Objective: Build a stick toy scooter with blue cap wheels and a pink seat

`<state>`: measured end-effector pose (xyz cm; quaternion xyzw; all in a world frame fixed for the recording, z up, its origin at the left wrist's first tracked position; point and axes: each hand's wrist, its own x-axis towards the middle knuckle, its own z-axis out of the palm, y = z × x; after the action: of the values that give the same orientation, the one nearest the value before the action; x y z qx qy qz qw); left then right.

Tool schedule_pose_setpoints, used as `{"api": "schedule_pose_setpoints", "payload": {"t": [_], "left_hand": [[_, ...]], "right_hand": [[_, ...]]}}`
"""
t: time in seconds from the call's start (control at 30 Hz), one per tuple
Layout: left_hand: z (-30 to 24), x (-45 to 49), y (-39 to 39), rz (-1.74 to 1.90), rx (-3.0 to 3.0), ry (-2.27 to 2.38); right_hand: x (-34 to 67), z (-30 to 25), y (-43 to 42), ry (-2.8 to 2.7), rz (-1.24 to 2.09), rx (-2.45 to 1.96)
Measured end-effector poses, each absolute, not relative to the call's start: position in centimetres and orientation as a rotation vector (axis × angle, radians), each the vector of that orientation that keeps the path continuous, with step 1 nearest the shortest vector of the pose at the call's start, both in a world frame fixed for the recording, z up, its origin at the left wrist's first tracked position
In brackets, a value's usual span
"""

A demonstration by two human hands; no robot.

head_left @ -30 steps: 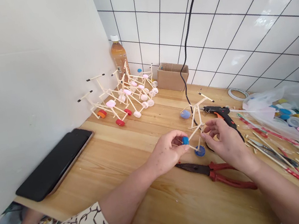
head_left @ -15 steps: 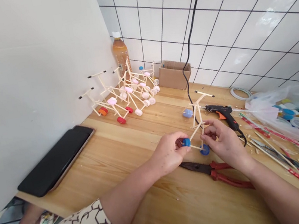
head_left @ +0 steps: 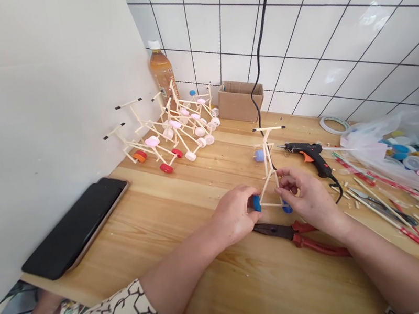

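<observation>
The wooden stick frame now stands upright, no longer tilted, near the middle of the bench, above the red-handled pliers. Left hand pinches a blue bottle-cap wheel; right hand holds the sticks, hands close but apart. A second blue cap sits low (partly hidden). Hot glue gun lies just right.

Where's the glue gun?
In the head view, the black glue gun lies on the wooden table, right of the stick model, just above the right hand.
</observation>
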<state>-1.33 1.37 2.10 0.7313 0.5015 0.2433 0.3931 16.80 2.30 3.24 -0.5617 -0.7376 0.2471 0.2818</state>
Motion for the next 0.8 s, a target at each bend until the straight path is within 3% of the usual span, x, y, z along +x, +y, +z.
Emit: {"api": "schedule_pose_setpoints", "payload": {"t": [0.27,0.47,0.6,0.8], "left_hand": [[1.8,-1.3,1.4,0.647,1.858,1.335],[1.7,-1.2,1.4,0.697,1.591,1.241],[1.7,-1.2,1.5,0.744,1.385,1.140],[2.3,-1.2,1.7,0.740,1.197,1.060]], "right_hand": [[16.8,3.1,2.3,-1.954,0.640,-1.520],[17.1,3.8,1.1,-2.090,0.057,-1.481],[16.8,4.0,0.0,-2.373,0.051,-1.241],[16.4,2.6,-0.1,-2.553,-0.144,-1.213]]}}
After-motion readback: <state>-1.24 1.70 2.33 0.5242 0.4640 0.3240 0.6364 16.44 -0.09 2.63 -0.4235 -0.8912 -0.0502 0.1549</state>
